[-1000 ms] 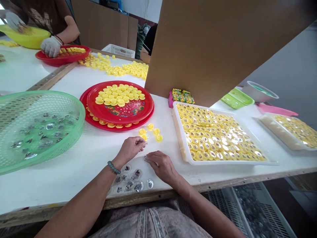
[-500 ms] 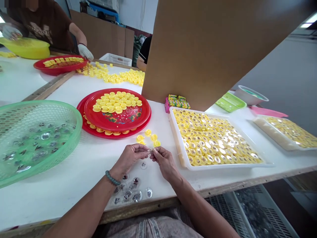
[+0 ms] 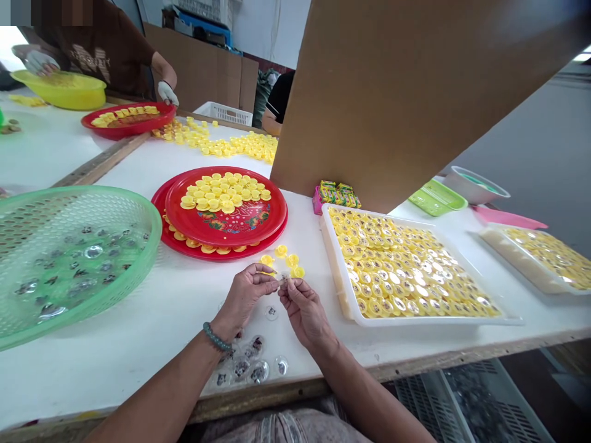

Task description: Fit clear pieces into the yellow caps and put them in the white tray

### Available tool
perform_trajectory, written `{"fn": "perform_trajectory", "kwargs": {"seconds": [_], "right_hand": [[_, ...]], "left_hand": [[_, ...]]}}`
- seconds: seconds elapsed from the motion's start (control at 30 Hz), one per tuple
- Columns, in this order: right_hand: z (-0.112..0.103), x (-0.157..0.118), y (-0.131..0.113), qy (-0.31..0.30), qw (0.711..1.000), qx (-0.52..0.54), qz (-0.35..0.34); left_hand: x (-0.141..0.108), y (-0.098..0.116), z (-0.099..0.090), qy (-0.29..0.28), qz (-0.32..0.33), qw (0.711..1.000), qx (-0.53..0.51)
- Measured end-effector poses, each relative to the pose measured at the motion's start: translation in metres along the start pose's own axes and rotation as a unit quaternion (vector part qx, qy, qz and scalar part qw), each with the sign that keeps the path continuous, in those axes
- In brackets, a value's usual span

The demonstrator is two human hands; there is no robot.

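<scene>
Clear piece [image 3: 283, 279], small: pinched by the left hand [image 3: 241, 300] and right hand [image 3: 305, 312], fingertips together, apparently for steadiness. Yellow cups [image 3: 292, 260]: laid loose just beyond, seemingly for easy reach. Printed clear discs [image 3: 241, 369]: scattered at the near edge. White surface [image 3: 184, 295], wood-edged; brown cardboard panel [image 3: 397, 92], set at the far side.

A brown cardboard panel [image 3: 392, 92] is standing on the surface [image 3: 184, 301], small packets [image 3: 339, 194] in a pink container [image 3: 317, 202] are sitting beside it, and a lime-green basket [image 3: 438, 198] is lying near a whitish basin [image 3: 470, 189]
</scene>
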State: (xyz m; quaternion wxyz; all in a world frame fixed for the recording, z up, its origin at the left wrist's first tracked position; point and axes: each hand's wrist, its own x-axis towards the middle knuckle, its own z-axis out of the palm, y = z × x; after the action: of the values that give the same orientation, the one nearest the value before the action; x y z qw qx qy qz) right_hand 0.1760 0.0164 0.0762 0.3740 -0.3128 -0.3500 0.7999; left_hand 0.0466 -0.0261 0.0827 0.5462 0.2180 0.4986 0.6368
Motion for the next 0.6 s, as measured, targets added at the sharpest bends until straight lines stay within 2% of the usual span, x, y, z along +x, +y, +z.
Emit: {"fn": "perform_trajectory", "kwargs": {"seconds": [0.1,0.17,0.23,0.3,0.4,0.47,0.53,0.6], "right_hand": [[-0.001,-0.001,0.004,-0.005,1.0,-0.03,0.009],[-0.004,-0.001,0.004,-0.003,0.995,-0.096,-0.002],[-0.007,-0.001,-0.001,-0.015,0.98,-0.191,-0.044],[-0.01,0.0,-0.008,-0.05,0.946,-0.3,-0.113],[-0.012,0.001,-0.017,-0.107,0.86,-0.452,-0.209],[-0.013,0.001,-0.019,-0.112,0.811,-0.52,-0.246],[-0.013,0.003,-0.019,-0.103,0.783,-0.556,-0.26],[-0.015,0.006,-0.019,-0.097,0.763,-0.583,-0.26]], "left_hand": [[0.002,0.0,-0.003,0.009,0.008,1.0,-0.008],[0.002,0.002,-0.005,0.003,0.013,1.0,-0.011],[0.001,0.007,-0.005,-0.015,0.015,1.0,-0.01],[-0.001,0.011,-0.005,-0.048,0.003,0.999,-0.003],[-0.003,0.014,-0.005,-0.087,-0.023,0.996,0.01],[-0.003,0.013,-0.005,-0.09,-0.023,0.995,0.021],[0.0,0.011,-0.007,-0.081,-0.007,0.995,0.051],[0.004,0.01,-0.01,-0.044,0.03,0.991,0.121]]}}
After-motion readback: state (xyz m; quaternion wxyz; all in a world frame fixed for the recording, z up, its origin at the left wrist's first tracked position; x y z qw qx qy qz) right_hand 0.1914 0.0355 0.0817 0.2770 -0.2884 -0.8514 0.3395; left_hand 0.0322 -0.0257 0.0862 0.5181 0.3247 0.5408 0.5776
